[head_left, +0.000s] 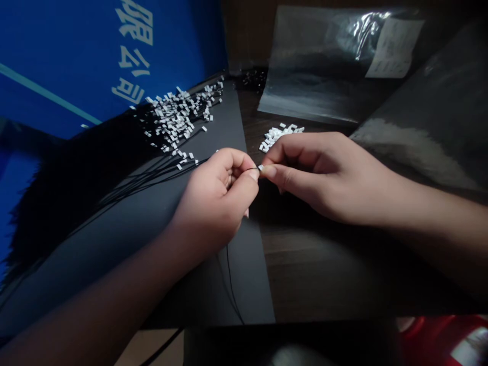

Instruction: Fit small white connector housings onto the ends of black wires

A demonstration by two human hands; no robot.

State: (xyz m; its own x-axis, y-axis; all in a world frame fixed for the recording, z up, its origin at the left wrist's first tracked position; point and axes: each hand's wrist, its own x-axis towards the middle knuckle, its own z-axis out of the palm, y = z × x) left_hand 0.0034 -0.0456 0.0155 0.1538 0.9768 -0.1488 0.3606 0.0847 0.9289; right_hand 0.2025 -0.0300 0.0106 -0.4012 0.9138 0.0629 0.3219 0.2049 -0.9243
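Observation:
My left hand (pixel 215 201) pinches the end of a thin black wire (pixel 253 169) between thumb and fingers. My right hand (pixel 320 175) holds a tiny white plastic connector (pixel 261 167) between thumb and forefinger, right against the wire tip. Just above my right hand lies a small heap of loose white connectors (pixel 276 137). Further left, a large spread of white connectors on black wires (pixel 177 119) fans across a black sheet (pixel 251 284). Some wires trail under my left wrist.
The black sheet lies on a dark wood table (pixel 316 269). Behind are a clear plastic bag with a paper label (pixel 324 66) and a small dark heap of parts (pixel 253 79). A blue printed board (pixel 76 51) stands at left. A dark plastic sheet (pixel 419 117) lies at right.

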